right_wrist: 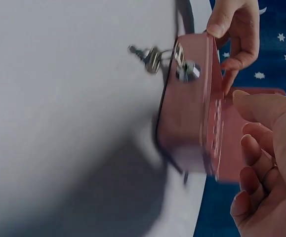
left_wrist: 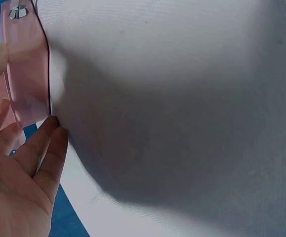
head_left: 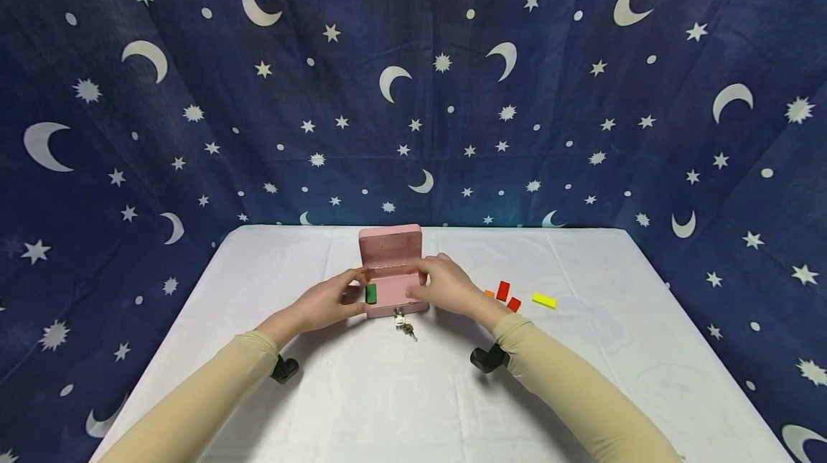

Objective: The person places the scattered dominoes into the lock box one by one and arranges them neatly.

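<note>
A small pink metal cash box stands on the table with its lid raised at the back. My left hand grips the box's left end, thumb on the front rim and fingers along the side. Inside, at the left, is a green block. Over the box's right part hovers my right hand, thumb and fingers apart; in the right wrist view nothing shows between them. Keys hang from the front lock.
Right of the box lie two red blocks, an orange block partly hidden by the right wrist, and a yellow block. A white cloth covers the table. A dark blue curtain with moons and stars hangs behind.
</note>
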